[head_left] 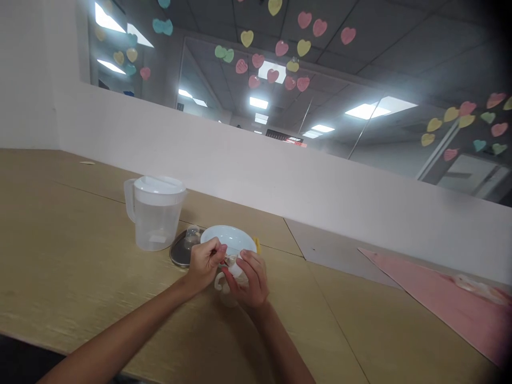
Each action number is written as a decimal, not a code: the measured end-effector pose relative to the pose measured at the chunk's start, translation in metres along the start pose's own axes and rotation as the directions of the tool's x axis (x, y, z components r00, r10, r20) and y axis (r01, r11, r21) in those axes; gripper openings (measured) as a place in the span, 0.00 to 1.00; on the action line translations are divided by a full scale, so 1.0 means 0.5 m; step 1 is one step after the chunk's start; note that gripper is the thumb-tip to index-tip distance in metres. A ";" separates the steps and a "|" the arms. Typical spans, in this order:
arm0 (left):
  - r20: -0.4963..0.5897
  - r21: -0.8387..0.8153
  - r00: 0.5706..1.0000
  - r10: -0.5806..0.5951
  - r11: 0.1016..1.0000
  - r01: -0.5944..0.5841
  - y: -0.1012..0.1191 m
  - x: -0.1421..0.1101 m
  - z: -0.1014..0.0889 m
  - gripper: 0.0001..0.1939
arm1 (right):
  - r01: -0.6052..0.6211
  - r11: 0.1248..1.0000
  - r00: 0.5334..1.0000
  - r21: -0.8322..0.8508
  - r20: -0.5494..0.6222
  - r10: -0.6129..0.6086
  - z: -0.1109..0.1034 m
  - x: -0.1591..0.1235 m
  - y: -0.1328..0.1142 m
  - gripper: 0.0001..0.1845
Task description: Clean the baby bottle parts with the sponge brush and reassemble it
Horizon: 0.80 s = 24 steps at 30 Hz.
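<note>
My right hand (253,278) has its fingers curled around a small white object (236,269), perhaps a little container; its exact kind is unclear. The closed left hand (206,261) pinches at the upper left of that object, where something small and pale shows between the fingertips. What the left fingers hold is too small to name. Below both hands stands a light mug (228,298), its handle to the left and its top partly covered by the hands. Just behind them is a white bowl (228,233), whose front is partly hidden.
A lidded clear pitcher (158,224) stands left of the bowl. Between them lies a dark tray (179,255) bearing a small clear cup (192,234). Something yellow (257,245) shows at the bowl's right. A pink sheet (440,298) lies far right, below a white wall (248,170).
</note>
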<state>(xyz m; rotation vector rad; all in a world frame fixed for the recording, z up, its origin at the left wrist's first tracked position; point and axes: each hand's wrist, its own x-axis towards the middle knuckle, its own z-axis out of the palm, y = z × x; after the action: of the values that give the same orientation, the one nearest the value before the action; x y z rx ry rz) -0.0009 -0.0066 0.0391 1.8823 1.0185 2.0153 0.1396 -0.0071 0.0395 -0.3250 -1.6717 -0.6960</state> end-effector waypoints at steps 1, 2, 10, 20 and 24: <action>0.008 0.003 1.000 0.004 1.000 -0.004 -0.002 0.001 -0.001 0.21 | 0.024 1.000 1.000 0.002 0.012 -0.024 -0.001 -0.001 0.001 0.22; 0.019 0.002 1.000 0.001 1.000 -0.001 -0.004 0.001 -0.002 0.20 | 0.051 0.999 0.998 0.007 0.025 -0.052 -0.001 -0.003 0.001 0.22; 0.059 0.010 0.997 -0.059 0.998 0.058 -0.016 0.008 -0.018 0.24 | -0.099 0.992 0.995 0.075 0.028 0.097 0.013 -0.009 -0.047 0.20; 0.454 -0.113 0.886 0.096 0.992 -0.049 -0.064 -0.016 0.006 0.26 | -0.361 0.932 0.931 0.030 -0.039 0.362 0.000 -0.039 0.008 0.19; 0.549 -0.015 0.816 0.182 0.978 -0.208 -0.084 -0.038 0.015 0.27 | -0.536 0.830 0.835 0.153 -0.049 0.548 0.010 -0.059 0.017 0.15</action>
<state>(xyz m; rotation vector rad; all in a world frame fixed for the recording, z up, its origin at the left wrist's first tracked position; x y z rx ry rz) -0.0032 0.0161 -0.0016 2.4660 0.7339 1.3814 0.1470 0.0072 0.0132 -0.6344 -1.4298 -0.1645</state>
